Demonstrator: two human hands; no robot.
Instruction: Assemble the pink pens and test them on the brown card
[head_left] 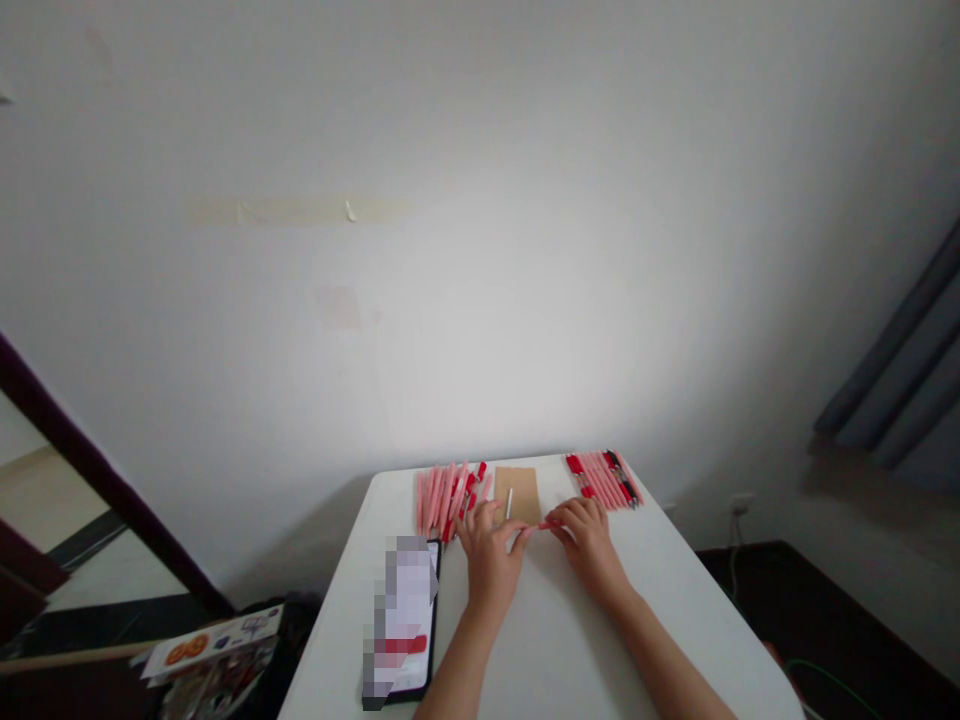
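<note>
Between my two hands, low over the white table, is a pink pen (534,528). My left hand (491,545) pinches its left end between thumb and finger, the other fingers spread. The fingers of my right hand (581,530) close on its right end. Just behind them lies a brown cardboard piece (525,485) with a thin white stick (509,503) on it. A loose pile of pink and red pens (442,495) is by my left hand. Behind my right hand lies a neater row of pink, red and black pens (607,478).
A phone (409,620) with a lit screen, partly pixelated, lies on the white table (525,660) left of my left forearm. The wall (525,300) stands directly behind the table. A box (214,645) with clutter sits at lower left, and a grey curtain (900,380) hangs at right.
</note>
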